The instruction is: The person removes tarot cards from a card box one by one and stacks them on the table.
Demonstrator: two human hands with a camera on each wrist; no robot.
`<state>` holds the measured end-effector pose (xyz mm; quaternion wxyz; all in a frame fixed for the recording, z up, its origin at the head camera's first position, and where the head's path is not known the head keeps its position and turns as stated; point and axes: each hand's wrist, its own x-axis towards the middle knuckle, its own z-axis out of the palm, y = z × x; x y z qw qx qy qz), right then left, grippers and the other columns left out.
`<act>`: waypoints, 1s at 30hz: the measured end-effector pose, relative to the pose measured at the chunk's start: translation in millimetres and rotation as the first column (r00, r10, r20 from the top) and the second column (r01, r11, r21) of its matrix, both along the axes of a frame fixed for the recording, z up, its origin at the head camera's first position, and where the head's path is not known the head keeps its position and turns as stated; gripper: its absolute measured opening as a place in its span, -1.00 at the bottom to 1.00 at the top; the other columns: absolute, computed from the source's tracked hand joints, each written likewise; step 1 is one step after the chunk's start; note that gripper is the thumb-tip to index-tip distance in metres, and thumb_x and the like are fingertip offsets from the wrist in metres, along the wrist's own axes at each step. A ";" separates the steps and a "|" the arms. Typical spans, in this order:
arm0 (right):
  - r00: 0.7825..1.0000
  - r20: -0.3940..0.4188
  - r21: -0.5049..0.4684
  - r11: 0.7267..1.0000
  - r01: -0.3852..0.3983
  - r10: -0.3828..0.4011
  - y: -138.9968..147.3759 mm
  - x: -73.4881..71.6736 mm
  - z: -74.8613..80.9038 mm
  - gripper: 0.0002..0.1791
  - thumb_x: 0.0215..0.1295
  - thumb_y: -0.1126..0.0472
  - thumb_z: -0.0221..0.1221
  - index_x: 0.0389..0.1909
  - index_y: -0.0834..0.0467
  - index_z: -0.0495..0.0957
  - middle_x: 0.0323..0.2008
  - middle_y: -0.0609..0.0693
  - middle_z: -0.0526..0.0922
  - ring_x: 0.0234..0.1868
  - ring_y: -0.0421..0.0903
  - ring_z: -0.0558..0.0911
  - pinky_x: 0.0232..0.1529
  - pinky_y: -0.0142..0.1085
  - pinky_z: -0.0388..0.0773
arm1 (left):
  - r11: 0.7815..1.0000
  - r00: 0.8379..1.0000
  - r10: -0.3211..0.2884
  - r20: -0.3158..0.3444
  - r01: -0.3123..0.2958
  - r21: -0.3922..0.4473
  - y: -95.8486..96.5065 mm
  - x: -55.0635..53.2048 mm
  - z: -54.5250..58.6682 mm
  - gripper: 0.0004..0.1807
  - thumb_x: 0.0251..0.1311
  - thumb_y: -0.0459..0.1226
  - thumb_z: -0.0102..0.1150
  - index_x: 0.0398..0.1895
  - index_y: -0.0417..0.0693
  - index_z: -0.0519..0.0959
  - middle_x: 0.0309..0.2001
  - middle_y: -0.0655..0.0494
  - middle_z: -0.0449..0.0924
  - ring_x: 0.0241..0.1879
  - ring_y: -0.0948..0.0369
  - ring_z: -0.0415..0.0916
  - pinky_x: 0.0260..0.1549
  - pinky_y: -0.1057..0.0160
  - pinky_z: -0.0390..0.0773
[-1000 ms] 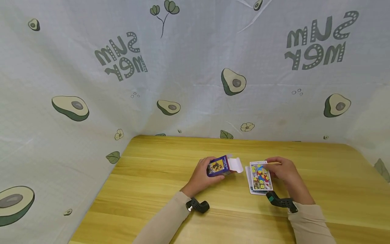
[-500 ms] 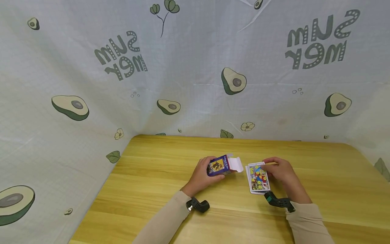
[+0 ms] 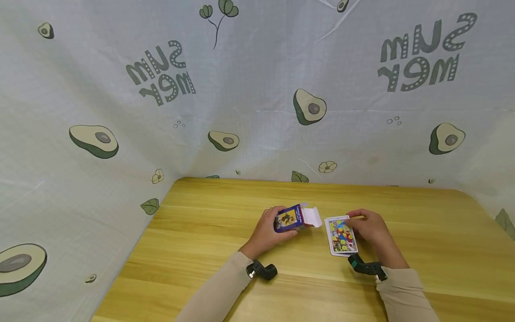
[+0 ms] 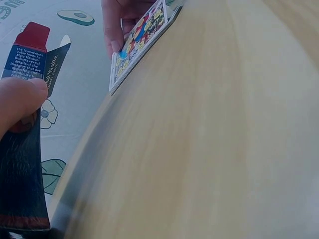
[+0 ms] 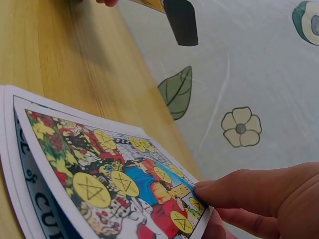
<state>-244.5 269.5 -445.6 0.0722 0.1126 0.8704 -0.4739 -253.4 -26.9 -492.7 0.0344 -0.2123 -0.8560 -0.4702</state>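
Note:
My left hand [image 3: 264, 235] grips a purple-blue tarot card box [image 3: 286, 219], thumb along its near side and fingers round the far side. The box's white flap [image 3: 311, 217] stands open toward the right. My right hand [image 3: 370, 228] pinches a tarot card [image 3: 341, 236] with yellow pentacles by its far right corner. Beneath it lie more cards, nearly lined up with it; in the right wrist view one lower card [image 5: 37, 199] shows part of the word "CUPS". A gap shows between the two there. How many cards the right hand holds is hidden.
Both hands work over a wooden table [image 3: 225, 201]. A pale cloth [image 3: 257, 89] printed with avocados hangs behind it and along the left side. A dark wrist camera [image 3: 263, 270] is strapped to the left wrist, another [image 3: 364, 264] to the right.
My right hand has moved slightly left with the pentacles card, which now covers more of the cards beneath. The left hand and the box have stayed in place.

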 end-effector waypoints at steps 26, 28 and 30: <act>0.999 -0.033 0.153 0.988 -0.001 0.006 -4.2 2.6 -4.7 -0.56 0.29 0.11 0.18 0.04 0.36 0.47 -0.19 0.31 0.55 -0.24 0.12 0.48 -0.33 -0.21 0.34 | 1.000 1.000 -0.002 0.004 0.002 0.001 -0.2 1.0 0.6 -0.23 -0.01 0.09 0.40 0.28 0.11 0.34 0.10 0.19 0.44 -0.01 0.25 0.31 -0.06 0.25 0.40; 0.999 -0.041 0.164 0.986 -0.001 0.008 -4.8 2.4 -5.3 -0.57 0.29 0.12 0.18 0.02 0.36 0.48 -0.19 0.32 0.54 -0.24 0.12 0.48 -0.32 -0.20 0.34 | 1.000 1.000 -0.001 0.001 0.001 -0.002 -0.1 0.8 -0.1 -0.23 -0.01 0.09 0.40 0.28 0.12 0.34 0.09 0.19 0.44 -0.01 0.25 0.31 -0.06 0.25 0.40; 0.999 -0.050 0.180 0.984 0.000 0.009 -5.5 2.1 -5.9 -0.58 0.29 0.12 0.18 0.01 0.37 0.48 -0.19 0.32 0.55 -0.24 0.13 0.48 -0.32 -0.19 0.35 | 1.000 1.000 -0.001 0.000 0.001 -0.002 -0.1 0.7 -0.4 -0.22 -0.01 0.10 0.40 0.28 0.12 0.34 0.09 0.19 0.44 -0.01 0.25 0.31 -0.06 0.25 0.39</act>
